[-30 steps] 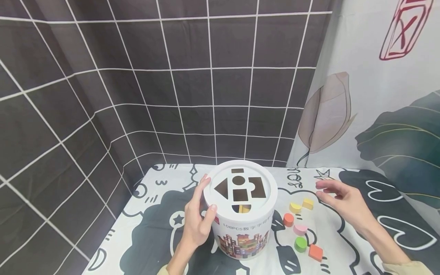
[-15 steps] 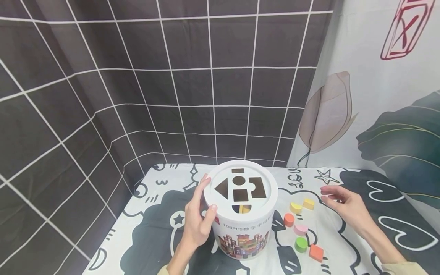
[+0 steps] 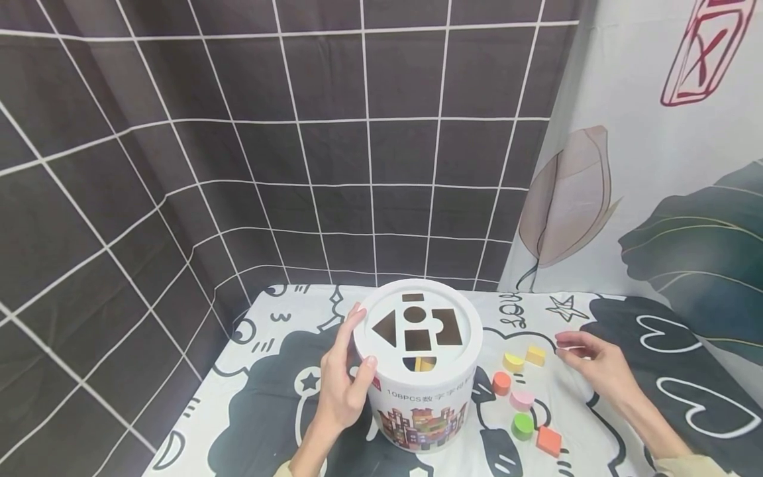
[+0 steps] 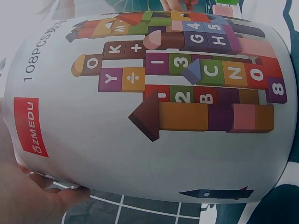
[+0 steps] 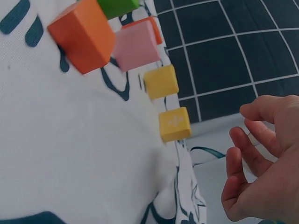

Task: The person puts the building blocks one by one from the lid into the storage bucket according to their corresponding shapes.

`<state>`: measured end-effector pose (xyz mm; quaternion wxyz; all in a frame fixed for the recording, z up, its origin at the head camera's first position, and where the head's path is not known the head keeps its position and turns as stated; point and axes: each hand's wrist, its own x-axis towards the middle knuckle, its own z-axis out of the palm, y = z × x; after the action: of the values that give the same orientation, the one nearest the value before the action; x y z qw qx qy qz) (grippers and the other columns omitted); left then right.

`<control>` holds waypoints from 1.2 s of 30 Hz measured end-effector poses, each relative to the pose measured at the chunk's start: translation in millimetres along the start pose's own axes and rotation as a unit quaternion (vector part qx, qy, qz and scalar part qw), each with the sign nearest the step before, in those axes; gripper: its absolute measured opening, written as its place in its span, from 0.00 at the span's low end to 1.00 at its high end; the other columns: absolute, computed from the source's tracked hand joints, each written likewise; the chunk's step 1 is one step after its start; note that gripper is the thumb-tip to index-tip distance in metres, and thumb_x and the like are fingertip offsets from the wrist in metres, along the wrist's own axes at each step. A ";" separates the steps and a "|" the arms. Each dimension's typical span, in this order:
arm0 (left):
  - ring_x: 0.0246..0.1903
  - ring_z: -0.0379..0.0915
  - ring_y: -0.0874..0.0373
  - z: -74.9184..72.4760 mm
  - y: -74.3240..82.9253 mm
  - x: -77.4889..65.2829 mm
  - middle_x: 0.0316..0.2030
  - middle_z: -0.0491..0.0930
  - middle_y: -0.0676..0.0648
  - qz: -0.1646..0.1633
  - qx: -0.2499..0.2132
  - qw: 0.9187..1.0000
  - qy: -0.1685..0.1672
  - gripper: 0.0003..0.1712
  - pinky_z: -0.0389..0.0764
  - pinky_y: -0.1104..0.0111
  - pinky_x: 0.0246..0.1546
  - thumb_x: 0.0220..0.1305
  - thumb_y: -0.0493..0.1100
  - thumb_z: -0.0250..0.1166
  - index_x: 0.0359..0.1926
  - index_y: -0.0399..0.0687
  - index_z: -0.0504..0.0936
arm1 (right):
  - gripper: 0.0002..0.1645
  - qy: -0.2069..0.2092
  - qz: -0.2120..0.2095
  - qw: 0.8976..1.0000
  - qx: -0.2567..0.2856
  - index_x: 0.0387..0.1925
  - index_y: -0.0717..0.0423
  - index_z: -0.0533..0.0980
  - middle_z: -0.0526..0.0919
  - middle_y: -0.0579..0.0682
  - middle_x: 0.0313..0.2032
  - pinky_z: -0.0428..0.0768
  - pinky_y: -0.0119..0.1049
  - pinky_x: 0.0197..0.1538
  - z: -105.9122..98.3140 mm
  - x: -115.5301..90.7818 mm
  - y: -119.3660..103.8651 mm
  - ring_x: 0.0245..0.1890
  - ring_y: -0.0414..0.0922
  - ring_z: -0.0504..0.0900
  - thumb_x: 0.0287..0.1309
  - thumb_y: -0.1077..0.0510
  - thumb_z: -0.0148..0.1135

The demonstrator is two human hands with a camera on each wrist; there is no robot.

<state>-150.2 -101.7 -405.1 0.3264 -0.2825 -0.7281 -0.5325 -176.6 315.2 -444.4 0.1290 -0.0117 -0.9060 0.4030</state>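
A white toy-block bucket (image 3: 420, 417) stands upright, printed with colourful lettered blocks. Its white lid (image 3: 372, 348) has a triangle, a circle and other shaped holes; something yellow shows through the front one. Against the bucket's left side rests my left hand (image 3: 342, 384), fingers extended along the lid's rim and thumb at the front. My right hand (image 3: 599, 364) hovers right of the loose blocks, fingers loosely bent, holding nothing. Nearest to it are a yellow block (image 3: 535, 356) with a pale mark in the right wrist view and a yellow half-round block (image 3: 513, 362).
Between bucket and right forearm lie a red-orange cylinder (image 3: 501, 383), a pink block (image 3: 522, 399), a green cylinder (image 3: 522, 426) and an orange block (image 3: 549, 441). A patterned black-and-white cloth (image 3: 274, 391) covers the table. A dark gridded curtain (image 3: 334, 152) hangs behind.
My right hand has shifted slightly right and toward me, away from the yellow blocks. The left hand, bucket and blocks have stayed in place.
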 end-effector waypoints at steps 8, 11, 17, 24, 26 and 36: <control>0.64 0.69 0.42 -0.1 -1.0 0.1 0.69 0.65 0.34 0.007 0.001 1.000 0.004 0.37 0.75 0.62 0.60 0.52 0.37 0.55 0.66 0.31 0.69 | 0.24 -0.026 0.049 0.998 0.001 0.55 0.68 0.77 0.83 0.65 0.47 0.77 0.37 0.38 8.8 3.9 8.6 0.43 0.55 0.81 0.59 0.60 0.67; 0.64 0.68 0.43 -0.3 -0.6 0.9 0.69 0.65 0.35 0.008 0.002 1.000 0.004 0.37 0.75 0.62 0.60 0.53 0.37 0.55 0.67 0.31 0.69 | 0.24 -0.026 0.056 0.998 0.003 0.55 0.69 0.77 0.82 0.67 0.48 0.77 0.37 0.38 12.2 4.9 10.6 0.45 0.60 0.80 0.58 0.61 0.66; 0.64 0.68 0.41 -1.1 1.0 1.6 0.69 0.66 0.35 0.014 0.001 1.000 0.004 0.36 0.75 0.62 0.60 0.53 0.36 0.55 0.67 0.32 0.69 | 0.23 -0.020 0.048 0.999 0.004 0.53 0.70 0.77 0.83 0.67 0.46 0.77 0.31 0.33 16.3 5.6 15.9 0.43 0.58 0.82 0.57 0.62 0.66; 0.64 0.68 0.41 -1.1 1.6 1.9 0.69 0.65 0.34 0.011 -0.004 1.000 0.000 0.36 0.75 0.60 0.59 0.54 0.36 0.55 0.67 0.32 0.68 | 0.23 -0.018 0.040 0.999 0.000 0.53 0.68 0.78 0.83 0.66 0.46 0.76 0.30 0.35 20.2 6.3 22.2 0.44 0.59 0.81 0.56 0.61 0.68; 0.65 0.68 0.41 -0.9 1.1 1.6 0.70 0.65 0.34 0.008 -0.003 1.000 0.000 0.36 0.75 0.60 0.59 0.54 0.36 0.55 0.67 0.32 0.68 | 0.23 -0.019 0.039 0.999 -0.001 0.53 0.68 0.78 0.83 0.66 0.46 0.76 0.29 0.35 22.0 6.6 23.7 0.44 0.59 0.81 0.56 0.61 0.68; 0.64 0.68 0.41 -0.8 0.6 1.0 0.69 0.65 0.34 0.009 0.001 1.000 -0.002 0.36 0.75 0.59 0.59 0.54 0.36 0.55 0.67 0.32 0.68 | 0.23 -0.015 0.028 0.999 -0.012 0.52 0.68 0.79 0.85 0.64 0.43 0.75 0.26 0.33 31.2 8.4 26.1 0.41 0.56 0.82 0.53 0.64 0.68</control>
<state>-150.3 -102.2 -403.8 0.3300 -0.2894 -0.7264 -0.5289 -194.4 311.2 -481.7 0.1037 -0.0321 -0.9121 0.3954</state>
